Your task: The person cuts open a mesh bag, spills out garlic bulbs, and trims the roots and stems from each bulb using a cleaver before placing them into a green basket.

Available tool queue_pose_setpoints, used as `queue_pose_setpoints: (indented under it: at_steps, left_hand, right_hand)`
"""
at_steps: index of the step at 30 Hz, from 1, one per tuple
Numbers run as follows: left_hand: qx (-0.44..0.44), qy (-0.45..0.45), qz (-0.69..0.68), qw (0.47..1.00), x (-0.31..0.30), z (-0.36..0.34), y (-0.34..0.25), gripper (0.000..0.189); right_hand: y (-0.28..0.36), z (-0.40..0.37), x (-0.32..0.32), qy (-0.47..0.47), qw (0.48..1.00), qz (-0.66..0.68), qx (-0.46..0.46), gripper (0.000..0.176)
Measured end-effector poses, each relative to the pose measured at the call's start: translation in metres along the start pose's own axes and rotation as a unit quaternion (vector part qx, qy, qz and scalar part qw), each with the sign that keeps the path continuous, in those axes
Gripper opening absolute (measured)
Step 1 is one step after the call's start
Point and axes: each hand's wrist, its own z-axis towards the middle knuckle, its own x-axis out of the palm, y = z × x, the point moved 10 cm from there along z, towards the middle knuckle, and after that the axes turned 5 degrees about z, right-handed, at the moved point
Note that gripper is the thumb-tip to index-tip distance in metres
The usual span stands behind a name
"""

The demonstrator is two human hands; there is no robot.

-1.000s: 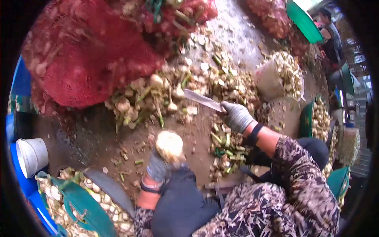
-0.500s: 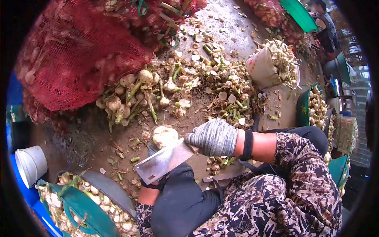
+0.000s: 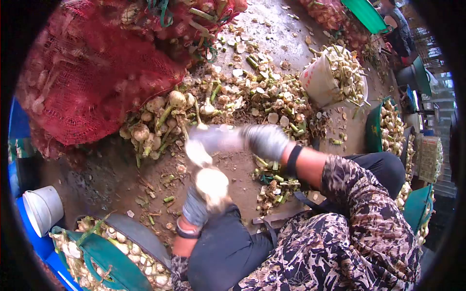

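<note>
My left hand [image 3: 196, 207], in a grey glove, is closed on a whitish garlic bulb [image 3: 212, 183] above my dark trouser leg. Just above it a pale piece [image 3: 198, 153], blurred by motion, is separate from the bulb. My right hand [image 3: 266, 141], also gloved, is wrapped round the handle of a wide-bladed knife [image 3: 213, 139]. The blade is smeared by motion and points left, close to the pale piece. A heap of garlic bulbs with green stems [image 3: 158, 121] lies on the ground beyond both hands.
Red mesh sacks [image 3: 107, 72] rise at the upper left. Stem trimmings [image 3: 272, 94] litter the ground ahead. A white sack [image 3: 320, 82] of stems stands beyond. Green tubs [image 3: 116, 259] of garlic stand lower left and right. Another person [image 3: 399, 29] is at the upper right.
The knife has moved up and away from the bulb with my right hand. My left hand and bulb have shifted slightly right and down. A pale piece now shows apart above the bulb.
</note>
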Motion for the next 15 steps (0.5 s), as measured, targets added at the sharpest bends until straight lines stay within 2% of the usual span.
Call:
queue_pose_setpoints:
  at_steps: [1,2,3,4,5,6,7,8,10,11,13,14,15]
  left_hand:
    - [-0.007,-0.005,-0.062,0.998,0.001,0.004,-0.018,0.055]
    - [0.155,0.01,0.24,0.958,0.004,0.001,-0.053,0.065]
    - [0.131,-0.019,0.177,0.975,-0.006,0.008,-0.046,0.074]
    - [0.053,-0.035,0.128,0.99,-0.007,0.006,-0.03,0.078]
    - [-0.023,-0.059,0.073,0.995,-0.009,0.005,-0.014,0.081]
    - [0.037,-0.087,0.201,0.975,-0.008,0.018,-0.022,0.083]
    - [0.041,-0.089,0.204,0.974,-0.011,0.028,-0.023,0.083]
    - [0.142,-0.077,0.34,0.926,-0.001,0.032,-0.042,0.092]
    - [0.235,-0.066,0.464,0.852,0.015,0.029,-0.057,0.101]
    - [0.204,-0.119,0.391,0.89,-0.001,0.028,-0.056,0.104]
    - [0.133,-0.139,0.215,0.958,-0.018,0.028,-0.048,0.101]
    - [0.103,-0.158,0.121,0.975,-0.026,0.027,-0.043,0.099]
    - [-0.01,-0.108,-0.01,0.994,-0.027,0.035,-0.016,0.095]
  right_hand:
    - [-0.043,0.004,0.0,-0.033,0.998,0.024,0.047,0.011]
    - [-0.061,0.006,-0.016,-0.065,0.992,0.049,0.092,0.013]
    - [-0.06,0.008,-0.017,-0.073,0.987,0.114,0.084,0.015]
    - [-0.045,-0.005,-0.019,-0.067,0.976,0.185,0.088,0.018]
    - [-0.04,-0.009,0.001,-0.045,0.955,0.289,0.04,0.033]
    - [-0.016,-0.01,0.013,0.026,0.912,0.404,0.067,0.042]
    - [0.022,-0.021,0.007,0.065,0.821,0.556,0.108,0.05]
    - [0.033,-0.025,0.024,0.108,0.794,0.589,0.106,0.054]
    - [0.049,-0.021,0.046,0.138,0.767,0.617,0.113,0.054]
    - [0.052,-0.021,0.04,0.141,0.768,0.615,0.113,0.054]
    - [0.055,-0.018,0.021,0.125,0.813,0.557,0.115,0.056]
    - [0.053,-0.016,0.028,0.128,0.812,0.557,0.116,0.056]
    - [0.055,-0.009,0.009,0.027,0.864,0.503,0.009,0.057]
